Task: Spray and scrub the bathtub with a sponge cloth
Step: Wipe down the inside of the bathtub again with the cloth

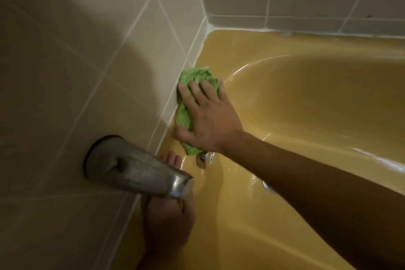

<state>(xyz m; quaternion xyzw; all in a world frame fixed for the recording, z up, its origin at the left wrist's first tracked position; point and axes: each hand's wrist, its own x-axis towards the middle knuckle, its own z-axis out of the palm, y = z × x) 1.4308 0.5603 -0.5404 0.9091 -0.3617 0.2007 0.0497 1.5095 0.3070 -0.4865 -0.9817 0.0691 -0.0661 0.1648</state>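
Two hands were in the yellow bathtub [306,98]. The right hand [210,116] lay flat with its fingers spread wide, pressing the green sponge cloth [192,85] onto the tub's ledge. The cloth sat under that hand, right against the tiled wall [87,50]. A small metal knob [202,159] showed just below the wrist. The left hand [168,219] rested lower down by the wall, partly hidden under the metal tap [135,169]. I could not tell how its fingers were set.
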